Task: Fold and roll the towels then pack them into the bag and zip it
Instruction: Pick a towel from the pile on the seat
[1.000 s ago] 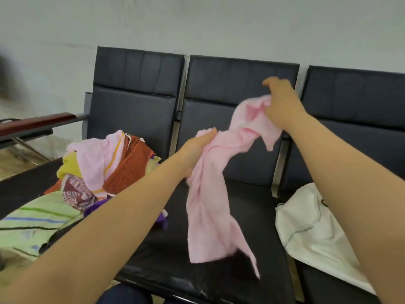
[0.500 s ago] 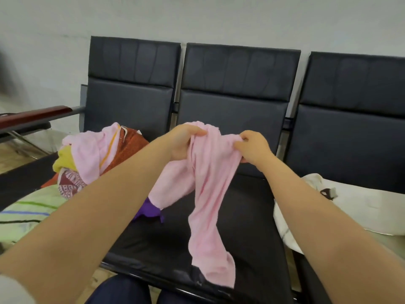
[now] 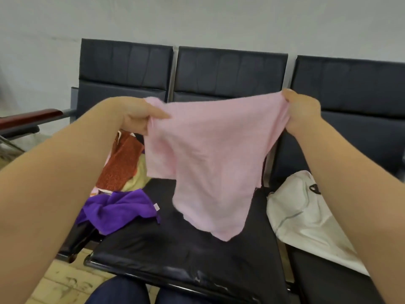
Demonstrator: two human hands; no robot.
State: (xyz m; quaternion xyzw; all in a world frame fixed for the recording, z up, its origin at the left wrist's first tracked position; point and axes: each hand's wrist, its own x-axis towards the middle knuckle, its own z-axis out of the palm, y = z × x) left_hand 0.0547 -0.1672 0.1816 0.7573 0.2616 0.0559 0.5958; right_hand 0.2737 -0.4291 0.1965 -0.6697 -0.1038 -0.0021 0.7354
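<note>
A pink towel [image 3: 210, 159] hangs spread in the air above the middle black seat [image 3: 188, 260]. My left hand [image 3: 140, 116] pinches its upper left corner, and my right hand [image 3: 301, 111] pinches its upper right corner. The top edge is stretched between them and the lower end droops to a point. A white bag [image 3: 302, 216] lies flat on the right seat. A purple towel [image 3: 118, 208] lies crumpled at the left edge of the middle seat, beside an orange-red cloth [image 3: 122, 163] and a pale yellow one [image 3: 137, 178].
Three joined black chairs stand against a pale wall [image 3: 197, 18]. A dark red armrest [image 3: 28, 118] juts out at far left. My knees in dark trousers [image 3: 122, 292] are at the bottom edge, over a light tiled floor [image 3: 63, 284].
My hands have moved apart, pulling the bunched pink towel open into a wide sheet. The view has shifted, and the purple towel now shows more fully.
</note>
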